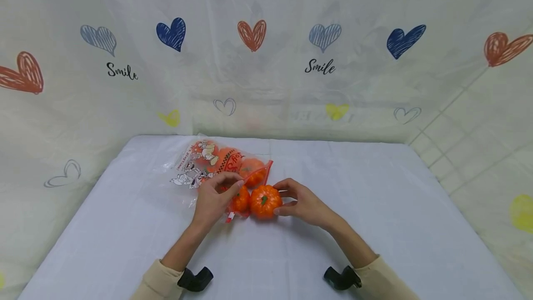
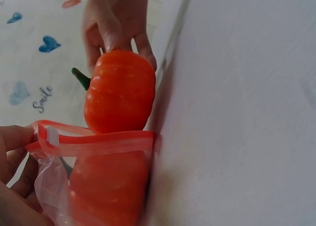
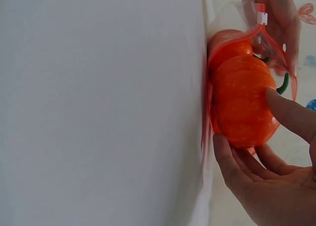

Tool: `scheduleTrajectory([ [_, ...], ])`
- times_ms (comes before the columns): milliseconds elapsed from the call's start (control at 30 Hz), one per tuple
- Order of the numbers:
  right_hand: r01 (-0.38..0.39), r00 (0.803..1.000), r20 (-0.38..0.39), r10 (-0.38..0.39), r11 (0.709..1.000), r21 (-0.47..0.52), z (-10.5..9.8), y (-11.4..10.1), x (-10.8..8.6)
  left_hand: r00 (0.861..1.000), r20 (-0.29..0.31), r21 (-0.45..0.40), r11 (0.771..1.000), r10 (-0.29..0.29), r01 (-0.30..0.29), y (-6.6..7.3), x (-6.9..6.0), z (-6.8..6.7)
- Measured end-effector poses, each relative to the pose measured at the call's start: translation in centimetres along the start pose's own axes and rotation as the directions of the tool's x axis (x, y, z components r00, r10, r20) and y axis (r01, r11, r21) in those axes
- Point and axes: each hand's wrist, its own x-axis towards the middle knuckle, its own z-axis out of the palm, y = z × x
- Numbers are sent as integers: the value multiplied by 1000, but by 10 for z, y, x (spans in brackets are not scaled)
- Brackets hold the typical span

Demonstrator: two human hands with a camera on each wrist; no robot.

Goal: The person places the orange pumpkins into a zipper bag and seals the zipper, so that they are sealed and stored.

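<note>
A clear zip bag with printed cartoon figures and a red zip edge lies on its side, holding several small orange pumpkins. My left hand pinches the upper lip of its mouth and keeps it raised. One pumpkin sits inside, just behind the opening. Another pumpkin, with a green stem, is at the mouth, and my right hand grips it by thumb and fingers from the right. A white slider shows at one end of the red zip in the right wrist view.
A white cloth covers the table, which meets a wall sheet printed with hearts and "Smile" at the back. A black wrist mount sits at each cuff, the left mount and the right mount.
</note>
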Motion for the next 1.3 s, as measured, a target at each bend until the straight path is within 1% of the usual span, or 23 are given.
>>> scheduleTrajectory([
  [167,1,1000,0,-1,1000,-9,2,-1,2,1000,-3,6,1000,-7,7,0,0,0],
  [300,8,1000,-13,-9,999,-40,3,-1,3,1000,-3,6,1000,-7,7,1,0,-1],
  [500,28,999,-38,-32,994,-109,4,-3,4,1000,-1,1,1000,3,-3,3,1,-1],
  [733,16,999,-29,-20,992,-124,11,-1,5,1000,-1,12,1000,15,-15,4,1,0],
  [833,25,999,-34,-30,990,-138,14,-2,8,1000,-2,19,1000,25,-25,5,0,0],
  [1000,14,998,-54,-23,987,-161,19,-5,11,1000,1,25,999,26,-26,5,0,0],
  [1133,-3,998,-70,-8,987,-159,23,-8,12,1000,17,44,999,16,-16,6,-2,1],
  [1300,-45,995,-97,31,988,-149,26,-10,13,999,40,68,998,-1,-1,8,-4,-3],
])
